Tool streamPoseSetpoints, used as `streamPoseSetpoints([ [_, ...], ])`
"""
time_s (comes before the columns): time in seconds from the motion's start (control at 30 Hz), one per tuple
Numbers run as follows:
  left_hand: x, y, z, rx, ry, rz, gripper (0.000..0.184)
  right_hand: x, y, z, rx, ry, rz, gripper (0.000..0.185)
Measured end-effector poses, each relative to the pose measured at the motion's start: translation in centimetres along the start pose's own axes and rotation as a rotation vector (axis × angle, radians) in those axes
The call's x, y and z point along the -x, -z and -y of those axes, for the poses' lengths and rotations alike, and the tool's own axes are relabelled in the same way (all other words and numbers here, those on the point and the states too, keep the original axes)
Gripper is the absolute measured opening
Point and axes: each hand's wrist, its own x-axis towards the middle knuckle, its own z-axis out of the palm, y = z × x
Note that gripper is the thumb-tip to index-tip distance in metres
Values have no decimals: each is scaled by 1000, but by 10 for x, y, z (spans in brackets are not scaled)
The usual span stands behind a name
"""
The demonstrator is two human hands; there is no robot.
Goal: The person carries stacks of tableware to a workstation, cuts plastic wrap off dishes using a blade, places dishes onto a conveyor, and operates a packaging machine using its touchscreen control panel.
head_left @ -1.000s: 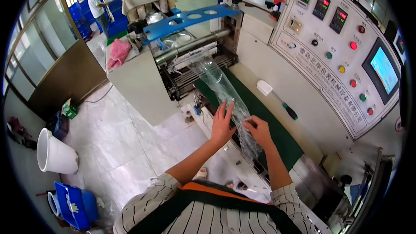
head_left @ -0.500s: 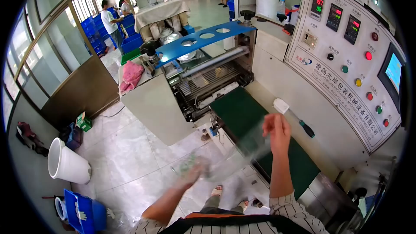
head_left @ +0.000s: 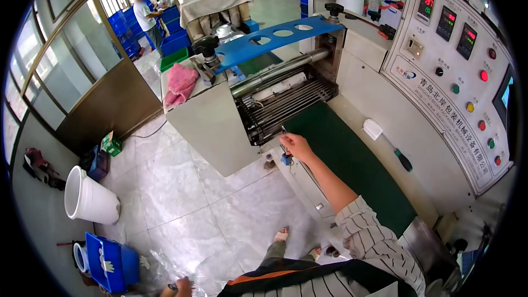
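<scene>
My right hand (head_left: 297, 147) is closed, fingertips pinched together, at the near corner of the green conveyor belt (head_left: 352, 159), beside the roller end of the packaging machine. What it grips, if anything, is too small to make out. Only part of my left hand (head_left: 183, 286) shows at the bottom edge, low over the floor, with a dark band at the wrist. Crumpled clear plastic film (head_left: 206, 266) lies around it; whether the fingers hold any of it is unclear. A blue plate with round holes (head_left: 283, 34) spans the machine above the metal rollers (head_left: 291, 101).
A white-headed scraper with a dark handle (head_left: 404, 159) lies beside the belt, under the control panel (head_left: 448, 85). A pink cloth (head_left: 180, 83) rests on the machine's corner. On the floor left stand a white bucket (head_left: 91, 198) and a blue crate (head_left: 113, 264). Several people are in the background.
My right hand has moved forward and left to the belt's far end. My left hand has dropped to the bottom edge. The clear film stretched between them is gone from there. The view has shifted.
</scene>
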Motion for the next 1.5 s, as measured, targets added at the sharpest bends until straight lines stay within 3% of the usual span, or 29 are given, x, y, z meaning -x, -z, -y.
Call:
streamPoseSetpoints([
  [0.03, 1, -11, -14, 706, 355, 60, 32, 2, -2, 3, 45, -11, -18, 27],
  [0.07, 7, -18, -37, 1387, 752, -153, 31, 1, -3, 2, 120, 13, -28, 25],
  [0.13, -2, -22, -42, 515, 331, -273, 27, 4, -2, 0, 268, 57, -58, 21],
  [0.23, 3, -1, -54, 604, 376, -302, 25, 48, -10, 7, 381, 249, -106, 20],
  [0.3, -2, 19, -66, 654, 345, -304, 23, 95, -22, -25, 445, 709, -317, 17],
  [0.33, -5, 31, -75, 663, 311, -304, 22, 140, -27, -31, 474, 367, -143, 20],
  [0.4, -7, 57, -98, 669, 227, -301, 21, 215, -45, -87, 515, -30, 95, 22],
  [0.43, -9, 68, -108, 661, 176, -294, 20, 251, -55, -143, 420, -241, 378, 36],
  [0.47, -14, 79, -118, 649, 114, -289, 19, 283, -51, -128, 552, -184, 523, 34],
  [0.53, -29, 109, -139, 594, -46, -273, 17, 323, -77, -209, 488, -218, 869, 33],
  [0.57, -39, 127, -150, 557, -141, -261, 17, 328, -72, -174, 607, -118, 813, 32],
  [0.67, -67, 176, -204, 436, -450, -182, 14, 325, -137, -325, 519, 175, 491, 25],
  [0.7, -75, 191, -223, 397, -546, -161, 14, 317, -82, -211, 550, -158, 613, 24],
  [0.73, -81, 206, -240, 358, -637, -145, 13, 311, -67, -183, 510, -258, 486, 24],
  [0.83, -105, 260, -304, 245, -989, -128, 11, 298, -18, -109, 383, -111, 104, 26],
  [0.93, -122, 320, -420, 157, -1684, -177, 9, 312, 44, -39, 237, 50, -229, 23],
  [0.97, -101, 339, -467, 84, -1563, 86, 25, 328, 67, -19, 153, 129, -351, 21],
  [1.0, -22, 367, -504, 101, -1432, 269, 26, 348, 91, 8, 199, 118, -460, 20],
  [1.03, 10, 373, -532, 181, -1512, 530, 28, 371, 114, 22, 313, 120, -618, 21],
  [1.07, 60, 383, -552, 61, -1565, 585, 31, 397, 134, 35, 393, 181, -821, 20],
  [1.2, 152, 363, -597, -187, -1662, 1045, 35, 509, 183, 62, 687, -221, -1351, 22],
  [1.33, 204, 335, -620, -265, -1877, 723, 30, 585, 174, 80, 762, -436, -1510, 26],
  [1.5, 191, 294, -637, 235, -2062, 363, 17, 615, 160, 32, 979, -688, -1609, 38],
])
